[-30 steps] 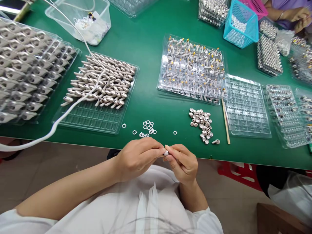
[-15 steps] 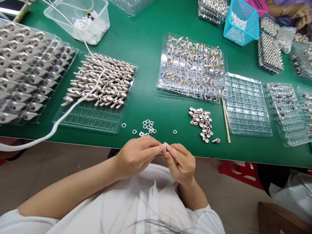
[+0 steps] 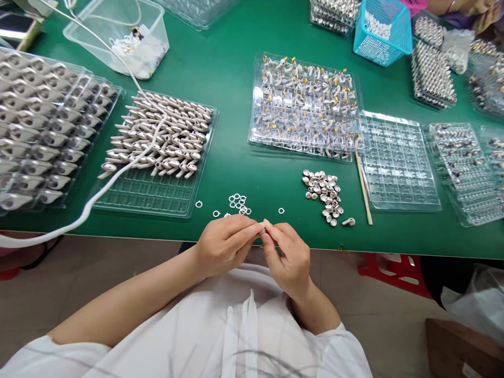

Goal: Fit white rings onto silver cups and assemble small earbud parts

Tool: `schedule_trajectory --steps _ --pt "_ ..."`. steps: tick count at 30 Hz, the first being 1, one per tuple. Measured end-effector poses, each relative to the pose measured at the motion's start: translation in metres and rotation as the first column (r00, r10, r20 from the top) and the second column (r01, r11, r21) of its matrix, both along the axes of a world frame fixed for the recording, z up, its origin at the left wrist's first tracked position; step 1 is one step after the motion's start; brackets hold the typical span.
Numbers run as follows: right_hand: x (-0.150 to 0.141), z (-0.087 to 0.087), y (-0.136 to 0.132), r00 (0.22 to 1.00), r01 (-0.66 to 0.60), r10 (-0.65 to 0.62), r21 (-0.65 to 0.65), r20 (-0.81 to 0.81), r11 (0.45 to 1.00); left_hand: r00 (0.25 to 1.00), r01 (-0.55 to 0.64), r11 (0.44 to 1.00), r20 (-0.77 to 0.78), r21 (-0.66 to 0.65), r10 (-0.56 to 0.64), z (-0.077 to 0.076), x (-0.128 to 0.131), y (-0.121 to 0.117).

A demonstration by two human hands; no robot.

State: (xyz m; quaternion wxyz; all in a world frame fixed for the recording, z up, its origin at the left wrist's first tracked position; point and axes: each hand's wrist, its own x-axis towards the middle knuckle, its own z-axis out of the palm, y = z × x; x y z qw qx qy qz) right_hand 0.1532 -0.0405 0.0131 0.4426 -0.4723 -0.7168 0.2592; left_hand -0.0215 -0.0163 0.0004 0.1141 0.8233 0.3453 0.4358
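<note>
My left hand [image 3: 227,242] and my right hand [image 3: 289,256] meet at the table's front edge, fingertips pinched together. Between them is a small grey-white earbud part [image 3: 263,230], mostly covered by the fingers. Just beyond my left hand lie several thin white rings [image 3: 237,202], and one more white ring [image 3: 281,210] lies apart, past the fingertips. To the right of my right hand is a loose heap of small round earbud caps [image 3: 325,191], with a single earbud shell with a stem [image 3: 348,222] beside it.
On the left, a clear tray of earbud shells [image 3: 165,136] has a white cable [image 3: 129,164] across it; stacked trays [image 3: 27,131] stand farther left. Ahead are a tray of parts with orange tabs [image 3: 305,102], a clear tray [image 3: 399,163], a wooden stick [image 3: 364,191] and a blue basket [image 3: 384,44].
Both hands have shifted slightly up in the picture, still pinching the small part together. The camera view has moved a little. The parts on the table look unchanged.
</note>
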Motion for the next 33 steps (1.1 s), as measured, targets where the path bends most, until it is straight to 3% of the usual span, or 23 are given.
schedule_trajectory --steps 8,11,15,19,27,33 --pt "0.008 0.004 0.006 0.987 -0.107 0.082 -0.187 -0.14 0.977 0.999 0.007 0.999 0.053 -0.033 -0.005 0.003 0.002 0.001" --pt "0.013 0.005 0.01 0.983 -0.164 0.143 -0.205 -0.111 0.965 0.998 0.01 0.999 0.056 -0.05 -0.007 0.005 0.002 0.001" --pt "0.014 0.003 0.012 0.977 -0.205 0.212 -0.157 0.031 0.966 0.999 -0.003 1.0 0.046 -0.031 0.004 0.004 0.003 0.0" --pt "0.012 0.0 0.01 0.973 -0.182 0.192 -0.083 0.127 0.98 0.999 -0.037 0.999 0.0 -0.025 0.037 0.001 0.003 -0.002" --pt "0.013 0.001 0.01 0.978 -0.157 0.164 -0.064 0.126 0.986 1.0 0.012 0.996 -0.017 -0.093 -0.014 0.005 0.003 -0.003" --pt "0.011 0.002 0.01 0.975 -0.146 0.139 0.026 0.173 0.989 0.999 -0.015 1.0 -0.041 -0.002 0.015 0.004 0.005 -0.002"
